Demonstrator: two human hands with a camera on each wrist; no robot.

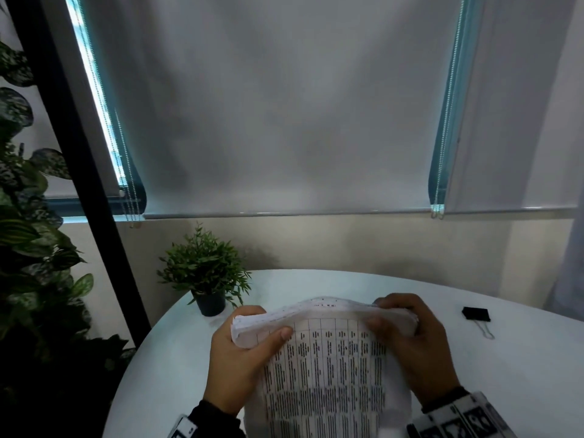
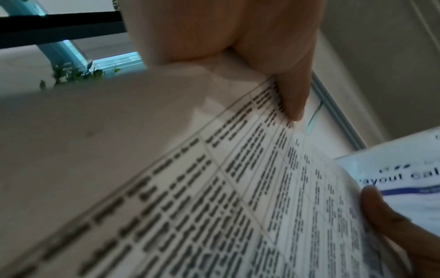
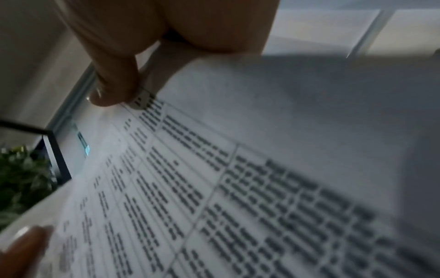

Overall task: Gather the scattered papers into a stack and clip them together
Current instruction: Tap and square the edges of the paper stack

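A stack of printed papers (image 1: 325, 368) with table rows stands upright in front of me above the white table (image 1: 521, 358). My left hand (image 1: 240, 352) grips its upper left corner, thumb on the front sheet. My right hand (image 1: 410, 339) grips the upper right corner, fingers curled over the bent top edge. The wrist views show the papers (image 2: 214, 197) (image 3: 238, 188) close up with a thumb pressed on the print. A black binder clip (image 1: 476, 314) lies on the table to the right, apart from both hands.
A small potted plant (image 1: 205, 273) stands at the table's far left edge. Leafy plants (image 1: 28, 248) and a black post (image 1: 79, 159) fill the left side. A wall and a window blind (image 1: 284, 105) rise behind the table.
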